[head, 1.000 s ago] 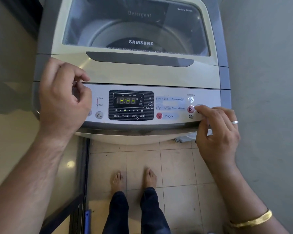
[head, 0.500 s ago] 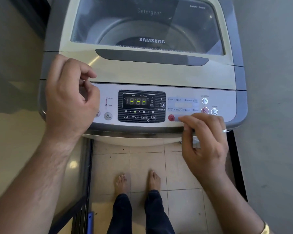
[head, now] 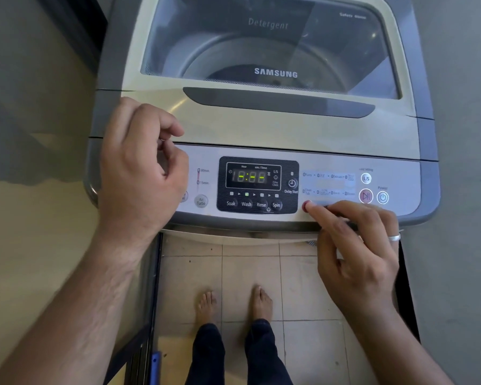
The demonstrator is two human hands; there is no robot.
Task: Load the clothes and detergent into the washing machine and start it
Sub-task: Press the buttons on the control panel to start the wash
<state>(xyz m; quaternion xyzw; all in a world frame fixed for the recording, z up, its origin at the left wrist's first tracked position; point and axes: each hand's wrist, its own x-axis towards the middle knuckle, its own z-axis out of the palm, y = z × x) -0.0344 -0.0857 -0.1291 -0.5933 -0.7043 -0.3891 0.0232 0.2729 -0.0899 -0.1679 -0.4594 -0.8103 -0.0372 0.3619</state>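
Observation:
A grey top-load washing machine [head: 261, 132] stands before me with its glass lid [head: 270, 45] closed; the drum shows dimly beneath. The control panel's display [head: 252, 177] is lit with green digits. My right hand [head: 356, 245] rests at the panel's front edge, its index fingertip on the red Program button [head: 306, 205]. The red Start/Pause button [head: 365, 196] and the power button [head: 383, 197] lie uncovered to its right. My left hand [head: 139, 168] hovers loosely curled over the panel's left end, holding nothing. No clothes or detergent container are in view.
Grey walls close in on the left [head: 39, 107] and right [head: 461, 134] of the machine. A metal-framed panel [head: 150, 287] stands beside my left leg. My bare feet [head: 233, 304] are on beige floor tiles in front of the machine.
My right hand has slid left along the panel, from the Start/Pause button to the red Program button. The left hand stays put. The view has shifted slightly.

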